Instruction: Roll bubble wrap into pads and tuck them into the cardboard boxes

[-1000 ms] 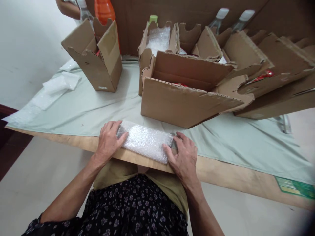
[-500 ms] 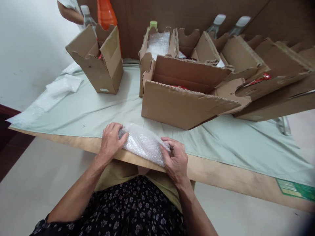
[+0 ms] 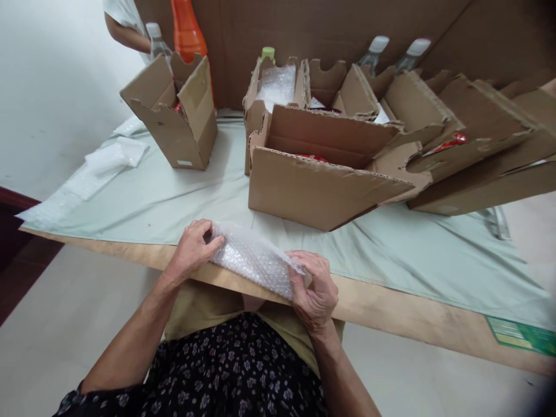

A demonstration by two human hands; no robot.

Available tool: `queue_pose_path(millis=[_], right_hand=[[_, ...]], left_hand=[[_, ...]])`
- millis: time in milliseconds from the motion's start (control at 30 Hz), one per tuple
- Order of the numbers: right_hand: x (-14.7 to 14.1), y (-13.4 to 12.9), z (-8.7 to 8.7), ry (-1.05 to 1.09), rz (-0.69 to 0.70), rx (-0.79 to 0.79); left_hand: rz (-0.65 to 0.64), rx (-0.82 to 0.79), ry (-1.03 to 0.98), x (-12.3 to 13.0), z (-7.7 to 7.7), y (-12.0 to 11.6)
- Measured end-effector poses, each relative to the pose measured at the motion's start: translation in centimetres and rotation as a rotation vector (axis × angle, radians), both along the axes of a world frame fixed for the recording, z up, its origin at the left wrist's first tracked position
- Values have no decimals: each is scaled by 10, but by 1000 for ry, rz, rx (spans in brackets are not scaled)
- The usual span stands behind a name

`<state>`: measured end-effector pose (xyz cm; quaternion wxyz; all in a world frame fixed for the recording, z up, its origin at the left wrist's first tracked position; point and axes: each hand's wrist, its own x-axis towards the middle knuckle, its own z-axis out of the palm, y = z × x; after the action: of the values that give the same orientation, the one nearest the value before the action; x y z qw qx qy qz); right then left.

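A piece of bubble wrap (image 3: 254, 260), folded or shaped like a flat pouch, lies at the table's front edge between my hands. My left hand (image 3: 193, 246) grips its left end with the thumb on the near face and the fingers curled behind. At the right end, my right hand (image 3: 313, 286) pinches the upper corner between thumb and fingers, and the top edge there stands a little raised. Whether anything lies inside the wrap I cannot tell. Just beyond it stands an open cardboard box (image 3: 321, 188) with something red showing inside.
Several more open boxes stand behind and to the right; a separate cardboard box (image 3: 174, 127) is at the left. Loose bubble wrap (image 3: 82, 179) lies on the pale green cloth (image 3: 208, 194). Bottles, one an orange bottle (image 3: 189, 32), stand at the back. Another person's arm (image 3: 128, 36) shows top left.
My right hand has shifted slightly right and nearer to me, lifting the wrap's upper right edge a little. My left hand stays at the left end. The view has tilted slightly.
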<state>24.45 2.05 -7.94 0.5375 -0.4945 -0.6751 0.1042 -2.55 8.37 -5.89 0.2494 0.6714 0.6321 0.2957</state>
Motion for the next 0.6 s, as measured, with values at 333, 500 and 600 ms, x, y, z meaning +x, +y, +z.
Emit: queue_pose_path(millis=[333,500,600], right_hand=[[6,0,-12,126,25,-460],[9,-2,-11,147,68,-540],[10,-3,-7,188,85,-563]], left_hand=[[90,-204,-633,-8,2,-13],[126,-175,-683,-8,-3,-12],[109,-179,-669,-10,-3,-13]])
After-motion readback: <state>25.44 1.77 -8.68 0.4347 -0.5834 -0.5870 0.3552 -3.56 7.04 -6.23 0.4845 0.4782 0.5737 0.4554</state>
